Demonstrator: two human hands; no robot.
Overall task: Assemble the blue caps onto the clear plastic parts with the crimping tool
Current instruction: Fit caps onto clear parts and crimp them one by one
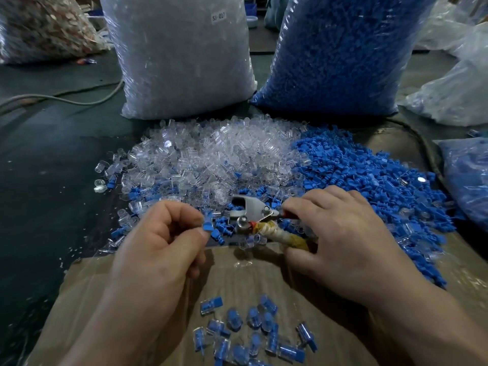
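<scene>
My left hand (161, 244) pinches a small blue cap (207, 226) between thumb and forefinger, just left of the crimping tool. My right hand (340, 236) grips the crimping tool (253, 215) by its tape-wrapped handle, metal jaws pointing left. A clear plastic part (248, 243) sits under the tool's head. A heap of clear plastic parts (211, 157) lies behind the hands, and a heap of blue caps (369, 175) spreads to its right. Several assembled pieces (253, 328), clear with blue inside, lie on the cardboard near me.
A large bag of clear parts (182, 54) and a large bag of blue caps (340, 51) stand behind the heaps. More plastic bags (454, 96) lie at the right, another at the far left (42, 27). A cable (60, 99) crosses the dark surface. Cardboard (87, 286) covers the near area.
</scene>
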